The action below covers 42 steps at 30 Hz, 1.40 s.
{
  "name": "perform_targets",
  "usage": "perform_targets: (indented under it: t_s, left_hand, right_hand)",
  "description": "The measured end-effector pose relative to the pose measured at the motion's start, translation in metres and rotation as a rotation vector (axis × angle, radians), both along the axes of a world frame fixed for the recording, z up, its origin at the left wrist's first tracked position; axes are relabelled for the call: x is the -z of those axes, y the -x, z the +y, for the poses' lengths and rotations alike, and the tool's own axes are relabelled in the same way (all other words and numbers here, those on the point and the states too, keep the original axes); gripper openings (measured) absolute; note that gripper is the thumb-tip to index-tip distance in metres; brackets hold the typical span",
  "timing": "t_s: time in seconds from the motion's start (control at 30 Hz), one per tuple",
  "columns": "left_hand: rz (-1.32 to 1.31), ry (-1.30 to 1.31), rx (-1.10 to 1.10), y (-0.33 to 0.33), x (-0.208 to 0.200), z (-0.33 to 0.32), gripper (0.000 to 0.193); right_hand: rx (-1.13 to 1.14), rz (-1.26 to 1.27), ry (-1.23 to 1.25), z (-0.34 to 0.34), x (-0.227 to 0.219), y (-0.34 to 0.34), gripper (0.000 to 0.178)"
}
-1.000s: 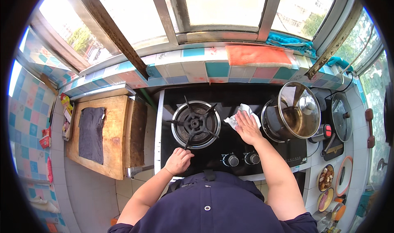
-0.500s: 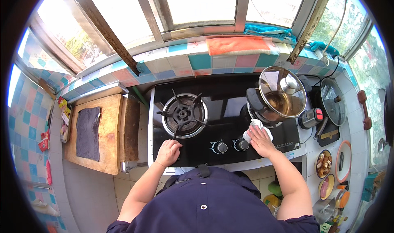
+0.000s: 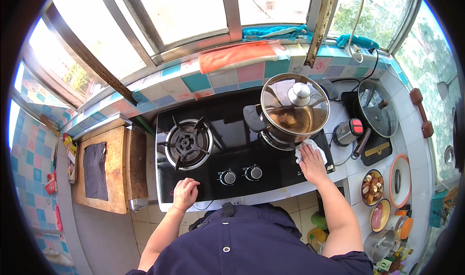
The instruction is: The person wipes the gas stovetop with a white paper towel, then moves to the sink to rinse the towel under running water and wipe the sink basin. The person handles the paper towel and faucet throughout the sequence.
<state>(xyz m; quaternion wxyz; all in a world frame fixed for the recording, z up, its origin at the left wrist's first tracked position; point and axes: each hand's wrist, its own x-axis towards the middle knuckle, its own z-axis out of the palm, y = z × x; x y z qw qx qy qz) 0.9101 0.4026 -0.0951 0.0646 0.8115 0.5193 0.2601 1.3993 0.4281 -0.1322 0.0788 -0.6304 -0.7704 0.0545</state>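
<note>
On the black stove (image 3: 232, 125), near right, the right hand (image 3: 313, 164) spreads its fingers flat over a white cloth (image 3: 310, 142); near left, the left hand's (image 3: 185, 192) fingers curl in; far windows (image 3: 179, 13) top a tiled ledge (image 3: 252, 71)

Strong daylight enters through the windows (image 3: 179, 13), which lie far beyond the fingers (image 3: 308, 152) of the right hand (image 3: 316, 169) and are almost burnt to white. Nearer to these fingers, the glass lid (image 3: 277, 92) and the black stove top (image 3: 235, 146) give back pale reflections. Well away from the fingers, straight edges bend strongly and the corners fall into black.
</note>
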Motion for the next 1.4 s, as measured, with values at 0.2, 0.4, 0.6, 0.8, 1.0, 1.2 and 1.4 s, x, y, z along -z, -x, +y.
perform_targets:
  t_s: [0.2, 0.4, 0.6, 0.8, 1.0, 1.2, 1.4]
  left_hand:
    - [-0.067, -0.027, -0.06, -0.04, -0.008, -0.007, 0.018]
    - [-0.065, 0.009, 0.008, -0.057, -0.016, -0.014, 0.018]
    - [-0.123, -0.02, -0.006, -0.053, -0.018, -0.009, 0.017]
    - [-0.156, 0.01, 0.083, -0.033, -0.019, -0.013, 0.015]
    - [-0.202, 0.073, 0.101, 0.008, -0.022, -0.031, 0.014]
    - [-0.246, 0.113, 0.097, 0.047, -0.017, -0.054, 0.011]
    - [-0.314, 0.15, 0.053, 0.066, -0.018, -0.068, 0.012]
  right_hand:
    - [0.103, -0.036, -0.055, 0.029, 0.011, -0.026, 0.057]
    - [0.244, -0.062, 0.015, 0.066, 0.016, -0.049, 0.058]
    - [0.259, 0.012, -0.032, -0.006, 0.022, -0.024, 0.059]
    - [0.017, 0.102, 0.042, -0.081, 0.0, 0.086, 0.062]
    - [-0.233, 0.223, 0.008, -0.091, -0.006, 0.186, 0.057]
    - [-0.11, 0.306, -0.012, -0.057, 0.008, 0.243, 0.058]
    - [0.015, 0.223, -0.024, -0.044, 0.012, 0.253, 0.061]
